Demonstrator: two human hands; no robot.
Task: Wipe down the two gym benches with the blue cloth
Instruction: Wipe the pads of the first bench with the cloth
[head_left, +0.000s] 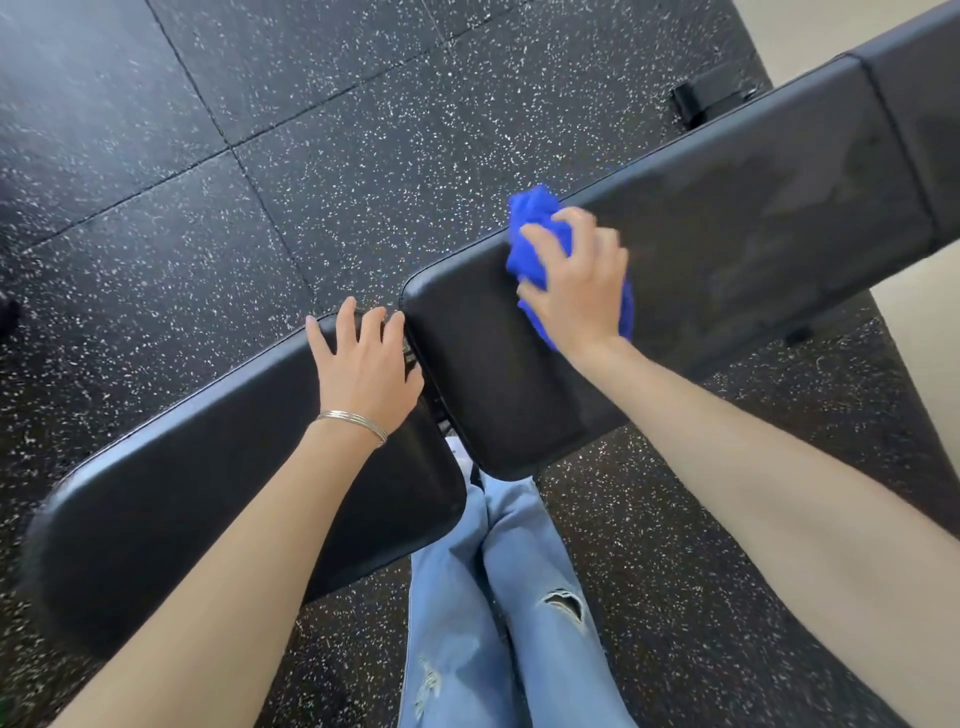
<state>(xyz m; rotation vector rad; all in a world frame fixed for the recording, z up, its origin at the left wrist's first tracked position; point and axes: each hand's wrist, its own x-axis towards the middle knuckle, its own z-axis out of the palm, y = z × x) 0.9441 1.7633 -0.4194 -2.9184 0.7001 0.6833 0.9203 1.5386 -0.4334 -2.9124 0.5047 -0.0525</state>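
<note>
A black padded gym bench runs from lower left to upper right. Its short seat pad (171, 519) lies at the left and its long back pad (753, 218) at the right, with a narrow gap between them. My right hand (576, 280) presses a bunched blue cloth (535, 228) onto the back pad near its far edge; the hand is blurred. My left hand (363, 358) rests flat on the seat pad beside the gap, fingers spread, a thin bracelet on its wrist. A further black pad (924, 104) shows at the top right.
Black speckled rubber floor tiles (208, 156) surround the bench. My legs in light blue jeans (498, 597) stand against its near side. A black frame part (701, 98) pokes out behind the back pad. Pale flooring (924, 322) lies at the right.
</note>
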